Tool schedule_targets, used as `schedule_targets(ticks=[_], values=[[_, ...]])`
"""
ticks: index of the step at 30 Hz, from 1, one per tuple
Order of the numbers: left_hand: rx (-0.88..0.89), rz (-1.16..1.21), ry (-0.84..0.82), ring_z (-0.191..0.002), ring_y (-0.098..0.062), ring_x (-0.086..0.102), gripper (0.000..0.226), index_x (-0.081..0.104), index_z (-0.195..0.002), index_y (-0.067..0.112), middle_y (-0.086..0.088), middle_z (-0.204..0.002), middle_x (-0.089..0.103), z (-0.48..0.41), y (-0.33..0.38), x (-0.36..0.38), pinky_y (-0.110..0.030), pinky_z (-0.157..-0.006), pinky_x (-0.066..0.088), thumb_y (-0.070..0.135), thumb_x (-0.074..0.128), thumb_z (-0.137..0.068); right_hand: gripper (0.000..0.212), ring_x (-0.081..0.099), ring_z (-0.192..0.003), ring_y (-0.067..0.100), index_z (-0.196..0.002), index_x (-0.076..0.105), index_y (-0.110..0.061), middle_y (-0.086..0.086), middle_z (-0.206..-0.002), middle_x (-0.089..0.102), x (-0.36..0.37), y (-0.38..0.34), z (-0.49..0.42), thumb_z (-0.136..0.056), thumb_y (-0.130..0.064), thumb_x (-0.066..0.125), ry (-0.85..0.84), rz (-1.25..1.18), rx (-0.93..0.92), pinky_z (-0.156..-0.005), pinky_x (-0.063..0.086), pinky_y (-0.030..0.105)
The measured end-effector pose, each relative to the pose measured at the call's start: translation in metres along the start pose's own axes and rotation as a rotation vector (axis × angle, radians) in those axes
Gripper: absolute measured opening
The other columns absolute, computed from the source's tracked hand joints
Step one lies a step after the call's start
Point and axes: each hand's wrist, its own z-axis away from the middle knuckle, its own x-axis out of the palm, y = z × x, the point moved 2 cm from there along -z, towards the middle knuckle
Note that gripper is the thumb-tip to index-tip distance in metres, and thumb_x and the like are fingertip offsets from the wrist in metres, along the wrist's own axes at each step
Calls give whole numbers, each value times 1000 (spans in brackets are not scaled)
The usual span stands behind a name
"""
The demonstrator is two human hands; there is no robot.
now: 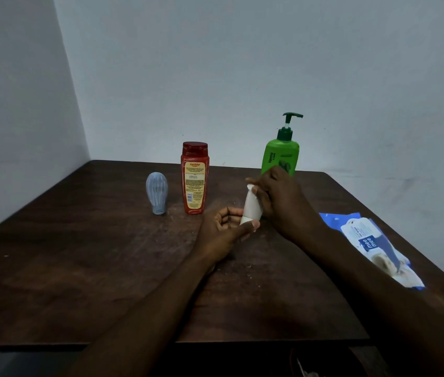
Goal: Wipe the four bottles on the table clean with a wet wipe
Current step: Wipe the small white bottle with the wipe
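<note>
A white tube bottle (252, 208) stands cap down in the middle of the dark wooden table (79, 268). My left hand (223, 232) pinches its cap end. My right hand (278, 197) is wrapped round its upper part, with a bit of white wet wipe (250, 186) showing at my fingertips. A red shampoo bottle (195, 178) stands left of it, and a pale blue bulb-shaped bottle (157, 192) stands further left. A green pump bottle (282, 151) stands behind my right hand, its base hidden.
A blue and white wet wipe pack (373, 246) lies near the table's right edge. The table sits in a corner of plain grey walls. Its front edge runs close to my body.
</note>
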Motion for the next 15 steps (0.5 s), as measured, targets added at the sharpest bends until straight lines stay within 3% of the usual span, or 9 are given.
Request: schedule_targets(ticks=[2,5,8,15], values=[[21,-10,13,-80,-14,74,27,70,-102,8,-9,-93,76,0,-1,0,-25,-68,60,5,82,-79,20,58,-91,27,-110,71,-1,17,-100,58,4,-7,9,-96,-8,59,-50,33,-56,-79,41,27],[83,-55,46,-88,-23,73,27,69,-107,1,-19,-102,74,-2,-3,-4,-28,-75,60,2,78,-82,15,57,-85,29,-103,69,0,15,-96,56,16,-15,29,-93,-7,61,-151,101,-145,-75,52,39],[122,-95,45,-92,-22,73,28,70,-109,0,-17,-102,75,-2,-4,-5,-29,-80,61,2,78,-83,25,53,-93,22,-118,66,-10,7,-105,51,20,-13,40,-95,-16,57,-198,106,-97,-80,52,40],[127,-80,36,-84,-13,72,21,72,-103,10,-9,-96,76,-3,-4,-4,-23,-75,59,1,77,-84,25,52,-91,20,-116,69,-13,6,-102,51,12,-15,37,-97,-23,56,-168,97,-85,-76,49,34]])
